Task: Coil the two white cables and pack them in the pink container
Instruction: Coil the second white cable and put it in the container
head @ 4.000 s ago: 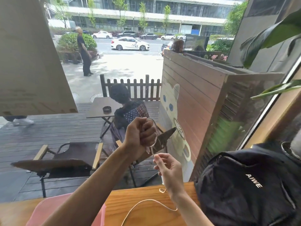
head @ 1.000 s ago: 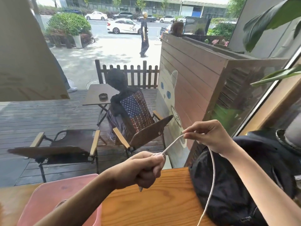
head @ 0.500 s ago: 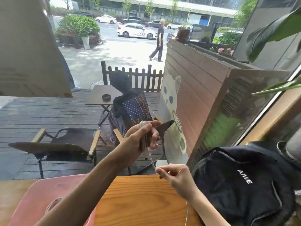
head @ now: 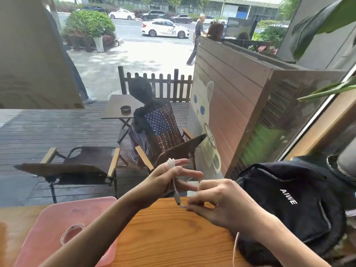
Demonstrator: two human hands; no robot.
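- Above a wooden table [head: 173, 237] by a window, seen from the head camera, a person is working with both bare hands raised close together.
- Their left hand [head: 169, 180] is holding its fingers straight and spread, with a white cable [head: 171, 163] looped in several turns around them.
- One short tail of that cable is hanging down from the coil to a plug end [head: 177, 199], and the right hand [head: 217, 201] is pinching its tip between curled thumb and fingertips.
- Another white strand [head: 234, 249] is trailing down beside the right forearm, near the table's edge; I cannot tell whether it is the same cable.
- At the lower left, a pink container [head: 48, 224] is sitting on the table, partly hidden by the left forearm, with a second coiled white cable [head: 66, 235] lying inside it.
- To the right, a black backpack [head: 289, 205] is resting on the table just beside the right wrist.
- Beyond the glass, someone is sitting in a folding chair [head: 173, 151] on a wooden deck.
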